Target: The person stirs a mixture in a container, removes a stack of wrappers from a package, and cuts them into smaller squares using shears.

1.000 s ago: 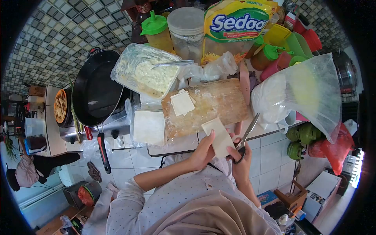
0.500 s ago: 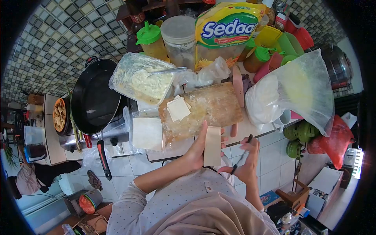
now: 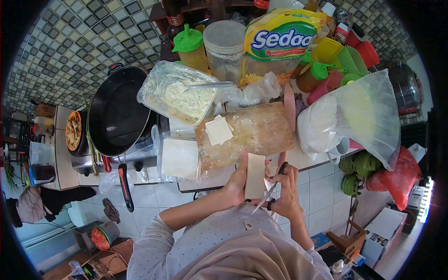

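My left hand point(image 3: 236, 183) grips a pale, rectangular strip of pastry wrapper point(image 3: 255, 176) upright in front of my body, thumb on its near side and fingertips showing past its right edge. In my right hand point(image 3: 287, 197) are black-handled scissors point(image 3: 269, 192), fingers at the handles and the blades slanting down to the left, close beside the wrapper's lower end. Small square wrappers point(image 3: 218, 130) lie stacked on the wooden cutting board point(image 3: 254, 133). Left of the board, a larger stack of white wrapper sheets point(image 3: 180, 158) rests on clear plastic.
A plastic tub point(image 3: 177, 95) of creamy filling with a spoon stands behind the board. At left, a black frying pan point(image 3: 116, 112) sits on the stove, its handle point(image 3: 125, 186) jutting over the counter edge. A bag of white powder point(image 3: 322, 123) stands right, beside a mug point(image 3: 338, 149).
The scissors have swung from near my right palm toward the wrapper, their blades now pointing down-left. My right hand has shifted slightly left. The camera view has moved a little.
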A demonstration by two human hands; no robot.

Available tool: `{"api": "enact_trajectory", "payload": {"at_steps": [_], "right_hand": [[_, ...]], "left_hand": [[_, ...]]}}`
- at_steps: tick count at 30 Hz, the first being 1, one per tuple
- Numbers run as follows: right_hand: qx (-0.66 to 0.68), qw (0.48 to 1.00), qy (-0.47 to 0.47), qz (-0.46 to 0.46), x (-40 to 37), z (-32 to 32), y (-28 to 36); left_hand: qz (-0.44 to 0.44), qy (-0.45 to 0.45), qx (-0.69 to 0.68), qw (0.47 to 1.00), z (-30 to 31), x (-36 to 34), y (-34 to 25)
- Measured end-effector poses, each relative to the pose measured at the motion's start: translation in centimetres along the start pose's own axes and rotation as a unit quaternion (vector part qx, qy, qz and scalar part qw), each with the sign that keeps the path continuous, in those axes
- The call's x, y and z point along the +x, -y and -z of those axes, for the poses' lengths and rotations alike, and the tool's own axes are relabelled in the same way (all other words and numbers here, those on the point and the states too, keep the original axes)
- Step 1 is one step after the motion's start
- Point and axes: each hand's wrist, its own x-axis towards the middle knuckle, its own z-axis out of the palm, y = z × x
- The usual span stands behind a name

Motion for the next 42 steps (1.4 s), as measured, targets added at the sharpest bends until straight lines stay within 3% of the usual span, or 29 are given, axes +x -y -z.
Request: {"api": "enact_trajectory", "payload": {"at_steps": [3, 5, 6, 7, 9, 11, 14, 17, 24, 26, 32, 39, 42], "right_hand": [[-0.016, 0.999, 0.043, 0.008, 0.5, 0.1, 0.0], [0.024, 1.000, 0.015, 0.002, 0.6, 0.0, -0.3], [0.058, 0.996, 0.011, -0.059, 0.4, 0.0, -0.6], [0.059, 0.997, 0.013, -0.056, 0.6, -0.1, -0.9], [0.121, 0.981, -0.054, -0.143, 1.4, -0.3, -1.5], [0.092, 0.987, -0.062, -0.119, 2.4, 0.4, -1.5], [0.235, 0.957, 0.035, -0.166, 3.1, 0.8, -1.7], [0.145, 0.974, 0.081, -0.154, 3.3, 1.0, -1.7], [0.105, 0.977, 0.096, -0.159, 4.2, 1.4, -0.9], [0.050, 0.990, 0.079, -0.109, 4.3, 1.4, -0.7], [-0.019, 0.992, 0.095, -0.079, 4.6, 1.7, 0.8], [-0.001, 0.984, 0.147, -0.102, 5.0, 1.8, 0.0], [0.094, 0.976, 0.142, -0.136, 5.1, 1.6, -0.7]], "left_hand": [[-0.011, -0.001, 0.007, 1.000, 0.3, 0.1, 0.2], [-0.011, 0.006, 0.007, 1.000, 0.4, -0.1, 0.3], [-0.017, 0.012, 0.042, 0.999, 0.4, -0.3, 0.4], [-0.021, 0.018, 0.077, 0.997, 0.4, -0.4, 0.4], [0.001, 0.022, 0.084, 0.996, 0.5, -1.0, 0.4], [0.029, 0.046, 0.150, 0.987, 0.6, -1.3, 0.4], [0.019, 0.042, 0.211, 0.976, 0.3, -1.8, 0.5], [0.012, 0.055, 0.212, 0.976, 0.4, -2.1, 0.5], [0.009, 0.067, 0.232, 0.970, 0.5, -2.2, 0.0], [0.021, 0.082, 0.219, 0.972, 0.8, -1.9, 0.0], [0.060, 0.055, 0.163, 0.983, 1.1, -1.5, 0.4], [0.098, 0.064, 0.140, 0.983, 1.3, -1.4, 0.9], [0.091, 0.077, 0.165, 0.979, 1.0, -1.5, 0.8]]}}
